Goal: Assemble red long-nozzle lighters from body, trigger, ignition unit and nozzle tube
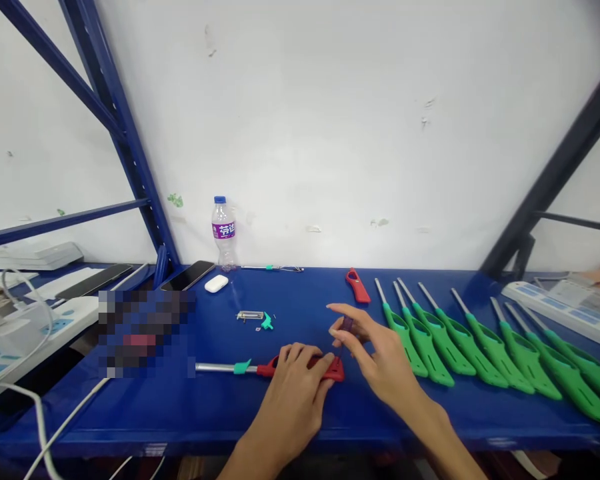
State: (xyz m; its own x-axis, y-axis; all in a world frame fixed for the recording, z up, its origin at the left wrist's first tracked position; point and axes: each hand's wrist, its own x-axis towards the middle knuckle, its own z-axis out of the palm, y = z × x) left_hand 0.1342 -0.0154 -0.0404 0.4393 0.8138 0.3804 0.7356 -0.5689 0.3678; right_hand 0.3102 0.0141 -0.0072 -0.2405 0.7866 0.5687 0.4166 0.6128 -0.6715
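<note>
My left hand [297,383] is closed over a red long-nosed gas lighter [333,371] lying flat on the blue table. The lighter's metal tube and teal collar [242,367] point left; my fingers cover much of its body. Between thumb and fingers, my right hand [375,343] pinches a small screwdriver [347,324] with a dark purple handle. It stands nearly upright above the lighter's right end; whether its tip sits in a screw is too small to tell. Beyond my hands lie a small metal mechanism [251,315] and a teal plastic piece [267,322].
Several green lighters [473,340] lie in a slanted row at right. A red lighter shell [357,287] is near the wall. Farther left are a bottle [225,233], a white earbud case [216,284], a phone [189,275] and a metal tube with wires [260,268]. Power strips [560,310] flank the table.
</note>
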